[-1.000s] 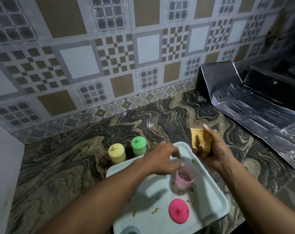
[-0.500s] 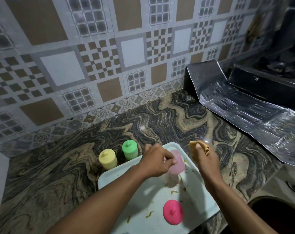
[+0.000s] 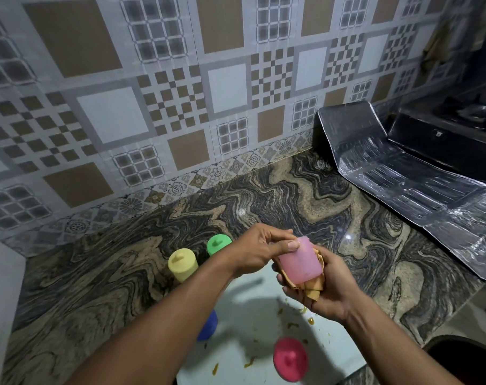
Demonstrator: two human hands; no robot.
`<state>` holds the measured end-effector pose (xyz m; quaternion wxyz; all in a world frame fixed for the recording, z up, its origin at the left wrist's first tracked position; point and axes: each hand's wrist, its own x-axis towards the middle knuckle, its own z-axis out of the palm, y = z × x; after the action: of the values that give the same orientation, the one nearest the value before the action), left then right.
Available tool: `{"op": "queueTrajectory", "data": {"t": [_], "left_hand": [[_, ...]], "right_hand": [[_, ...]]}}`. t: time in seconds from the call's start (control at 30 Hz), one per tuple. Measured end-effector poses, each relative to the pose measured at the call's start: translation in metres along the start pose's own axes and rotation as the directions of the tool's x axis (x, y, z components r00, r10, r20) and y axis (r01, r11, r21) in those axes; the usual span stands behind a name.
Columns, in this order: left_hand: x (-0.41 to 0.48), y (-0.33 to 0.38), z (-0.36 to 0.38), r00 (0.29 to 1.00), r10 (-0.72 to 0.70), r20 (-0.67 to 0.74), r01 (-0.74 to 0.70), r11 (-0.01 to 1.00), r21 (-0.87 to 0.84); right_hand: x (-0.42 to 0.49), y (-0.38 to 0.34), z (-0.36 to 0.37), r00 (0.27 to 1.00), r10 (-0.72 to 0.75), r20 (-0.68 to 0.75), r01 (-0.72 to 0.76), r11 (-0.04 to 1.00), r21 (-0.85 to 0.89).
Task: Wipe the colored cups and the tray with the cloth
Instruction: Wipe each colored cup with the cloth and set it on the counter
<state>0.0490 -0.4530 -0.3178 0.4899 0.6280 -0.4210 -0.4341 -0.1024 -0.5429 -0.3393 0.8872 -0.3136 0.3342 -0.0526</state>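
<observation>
My left hand grips a light pink cup by its rim and holds it tilted above the white tray. My right hand cups a crumpled yellow-brown cloth against the cup's underside. On the tray lie yellow food smears, a dark pink cup upside down near the front, and a blue cup partly hidden under my left forearm. A yellow cup and a green cup stand upside down on the counter just behind the tray.
The patterned stone counter runs back to a tiled wall. A foil sheet covers the counter at the right under a black stove. A dark round opening shows at the bottom right.
My left hand lifted the light pink cup off the tray and tilted it. My right hand brought the cloth in under the cup. The view shifted, and the blue cup came into sight.
</observation>
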Motion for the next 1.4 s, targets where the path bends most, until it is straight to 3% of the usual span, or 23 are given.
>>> {"op": "queueTrajectory", "data": {"t": [0.1, 0.27, 0.33, 0.43, 0.53, 0.67, 0.73, 0.77, 0.87, 0.97, 1.07, 1.13, 1.27, 1.33, 1.4], "left_hand": [[0.001, 0.003, -0.005, 1.0, 0.003, -0.027, -0.003, 1.0, -0.01], [0.01, 0.011, -0.007, 0.992, 0.072, -0.106, -0.061, 0.993, 0.103], [0.012, 0.01, -0.01, 0.99, 0.098, -0.099, -0.085, 0.987, 0.133], [0.009, 0.006, -0.013, 0.998, 0.058, -0.038, -0.058, 0.998, -0.002], [0.003, 0.005, -0.013, 0.999, -0.002, -0.034, -0.003, 0.99, -0.138], [0.004, 0.012, -0.015, 0.998, -0.005, -0.067, 0.001, 0.998, -0.056], [0.007, 0.015, -0.015, 0.995, 0.02, -0.093, -0.02, 1.0, 0.006], [0.008, 0.017, -0.015, 0.995, 0.031, -0.09, -0.028, 0.999, 0.036], [0.008, 0.014, -0.015, 0.999, 0.041, -0.036, -0.04, 0.999, 0.017], [0.0, 0.007, -0.012, 0.998, 0.039, -0.047, -0.043, 0.994, -0.105], [-0.004, 0.006, -0.011, 0.994, 0.028, -0.108, -0.037, 0.996, -0.08], [-0.004, 0.011, -0.015, 0.989, 0.056, -0.139, -0.05, 0.998, 0.044], [-0.002, 0.024, -0.016, 0.964, 0.152, -0.218, -0.078, 0.947, 0.312], [0.001, 0.024, -0.014, 0.94, 0.213, -0.267, -0.13, 0.946, 0.296], [0.003, 0.019, -0.009, 0.898, 0.288, -0.332, -0.205, 0.943, 0.264]], "right_hand": [[0.003, -0.004, 0.004, 0.999, 0.009, -0.053, -0.01, 1.0, -0.014], [0.015, -0.011, 0.016, 0.914, -0.354, -0.196, 0.303, 0.92, -0.25], [0.013, -0.009, 0.019, 0.95, -0.267, -0.161, 0.245, 0.959, -0.145], [0.003, -0.006, 0.018, 1.0, 0.012, -0.013, -0.012, 1.0, 0.027], [0.001, -0.004, 0.017, 0.999, 0.032, 0.027, -0.033, 0.999, 0.039], [0.006, -0.017, 0.024, 0.952, -0.284, -0.109, 0.263, 0.948, -0.177], [0.008, -0.019, 0.026, 0.915, -0.37, -0.163, 0.324, 0.912, -0.25], [0.009, -0.018, 0.025, 0.933, -0.323, -0.157, 0.285, 0.933, -0.22], [0.001, -0.008, 0.023, 0.998, 0.04, -0.05, -0.041, 0.999, -0.012], [0.001, -0.004, 0.018, 0.991, 0.132, -0.027, -0.131, 0.991, 0.023], [-0.003, -0.014, 0.024, 0.996, 0.035, -0.078, -0.035, 0.999, 0.011], [0.001, -0.021, 0.026, 0.979, -0.139, -0.147, 0.123, 0.986, -0.113], [0.006, -0.024, 0.035, 0.806, -0.541, -0.239, 0.413, 0.804, -0.428], [0.011, -0.021, 0.036, 0.776, -0.581, -0.243, 0.452, 0.783, -0.427], [0.016, -0.019, 0.036, 0.839, -0.478, -0.26, 0.426, 0.875, -0.232]]}}
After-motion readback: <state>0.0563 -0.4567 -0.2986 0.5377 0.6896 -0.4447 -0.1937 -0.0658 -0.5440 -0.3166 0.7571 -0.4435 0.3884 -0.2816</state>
